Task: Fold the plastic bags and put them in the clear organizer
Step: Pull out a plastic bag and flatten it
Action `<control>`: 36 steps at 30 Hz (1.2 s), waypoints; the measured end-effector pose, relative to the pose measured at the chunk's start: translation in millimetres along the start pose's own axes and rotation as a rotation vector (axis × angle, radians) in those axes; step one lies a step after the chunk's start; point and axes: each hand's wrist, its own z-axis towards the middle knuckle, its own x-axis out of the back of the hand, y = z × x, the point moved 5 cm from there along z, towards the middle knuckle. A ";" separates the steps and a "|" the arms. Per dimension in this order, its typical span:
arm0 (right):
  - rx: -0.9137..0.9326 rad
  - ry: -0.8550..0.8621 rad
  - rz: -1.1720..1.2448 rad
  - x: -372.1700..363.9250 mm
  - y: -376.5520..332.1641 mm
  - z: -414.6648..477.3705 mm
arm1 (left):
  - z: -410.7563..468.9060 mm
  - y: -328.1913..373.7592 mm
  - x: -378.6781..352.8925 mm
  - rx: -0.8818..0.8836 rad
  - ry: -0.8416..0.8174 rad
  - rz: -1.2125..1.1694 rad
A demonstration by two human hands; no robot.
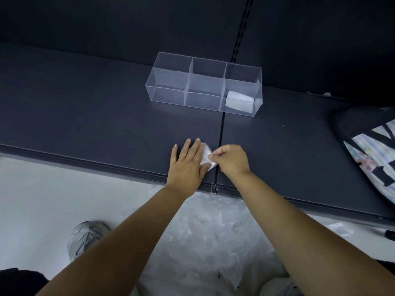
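Note:
A small folded clear plastic bag (pixel 206 156) lies on the dark shelf (pixel 106 116) near its front edge. My left hand (pixel 188 163) lies flat with straight fingers, pressing the bag's left part down. My right hand (pixel 229 160) pinches the bag's right edge between thumb and curled fingers. Further back stands the clear organizer (pixel 168 90) with three compartments. A folded plastic bag (pixel 239 101) sits in its right compartment; the left and middle ones hold nothing.
A pile of loose clear plastic bags (pixel 213 236) lies on the pale floor below the shelf, between my arms. A patterned bag with black straps (pixel 372 150) rests on the shelf at the right. A grey shoe (pixel 87 238) shows lower left. A dark back wall rises behind the organizer.

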 end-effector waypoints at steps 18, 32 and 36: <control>-0.055 0.136 0.101 -2.8 -7.5 -6.9 | 0.5 -6.9 -10.9 0.104 -0.107 0.036; 0.129 0.250 -0.251 123.9 -75.4 149.6 | 12.9 -27.2 -8.8 0.082 -0.001 0.061; 0.202 0.300 -0.681 106.6 -78.1 157.9 | 13.3 -27.5 -9.2 0.089 0.008 0.055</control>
